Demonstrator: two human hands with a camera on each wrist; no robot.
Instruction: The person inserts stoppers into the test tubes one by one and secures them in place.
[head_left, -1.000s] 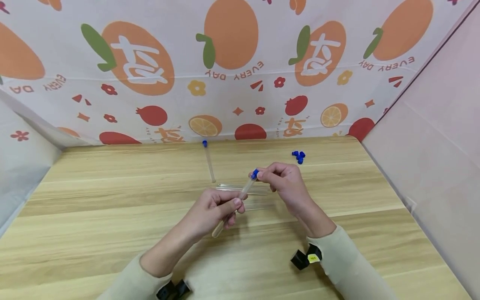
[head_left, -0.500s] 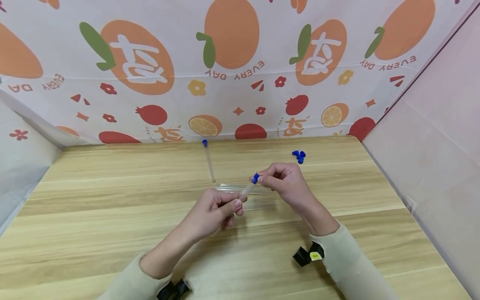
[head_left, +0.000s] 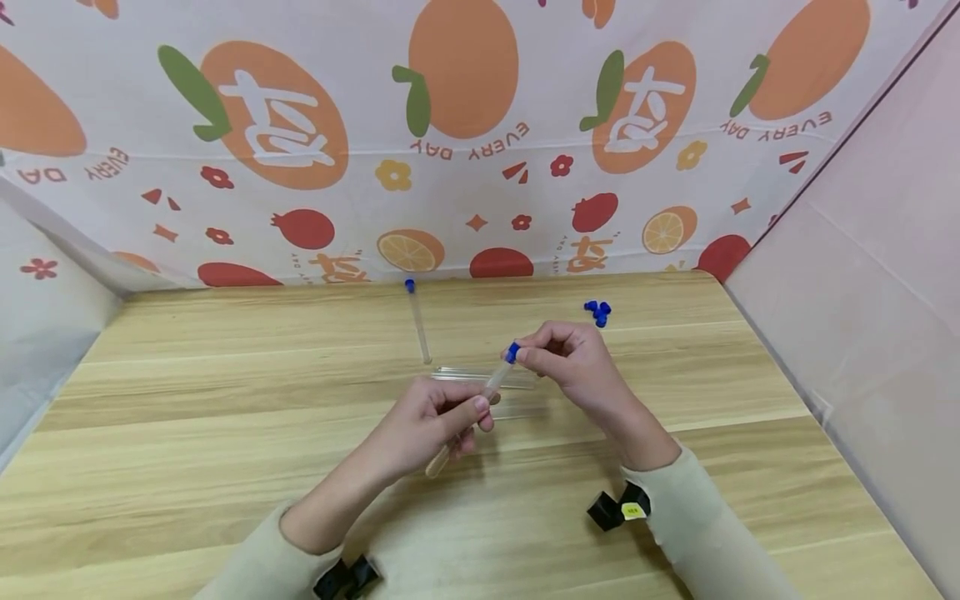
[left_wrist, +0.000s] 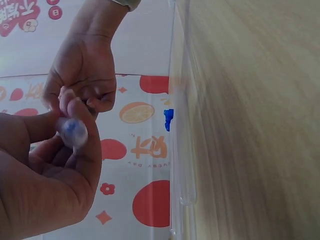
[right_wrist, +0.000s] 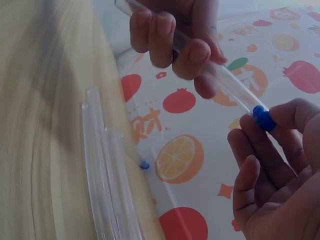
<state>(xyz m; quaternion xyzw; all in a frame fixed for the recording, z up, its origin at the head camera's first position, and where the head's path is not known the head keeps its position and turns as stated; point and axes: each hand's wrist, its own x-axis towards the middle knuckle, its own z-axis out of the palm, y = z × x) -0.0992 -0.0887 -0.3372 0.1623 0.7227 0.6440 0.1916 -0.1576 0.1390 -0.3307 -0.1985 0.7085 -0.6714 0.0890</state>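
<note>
My left hand (head_left: 431, 425) grips a clear test tube (head_left: 497, 379) round its middle, holding it aslant above the table with the mouth up and to the right. At that mouth my right hand (head_left: 573, 367) pinches a blue stopper (head_left: 513, 352) between thumb and forefinger. The right wrist view has the stopper (right_wrist: 263, 118) set at the tube's end, its narrower part toward the glass. How deep it sits is hard to tell. In the left wrist view the tube's rounded bottom (left_wrist: 74, 134) faces the camera.
Several clear tubes (head_left: 483, 377) lie on the wooden table (head_left: 225, 417) behind the hands. A tube with a blue stopper (head_left: 418, 325) lies farther back. Several loose blue stoppers (head_left: 600, 312) are grouped at the back right. A fruit-print cloth (head_left: 465, 192) hangs behind the table.
Both hands stay almost in place. The tube's tilt shifts slightly, its lower end dropping from sight half a second ago and showing again now. The stopper remains at its mouth.
</note>
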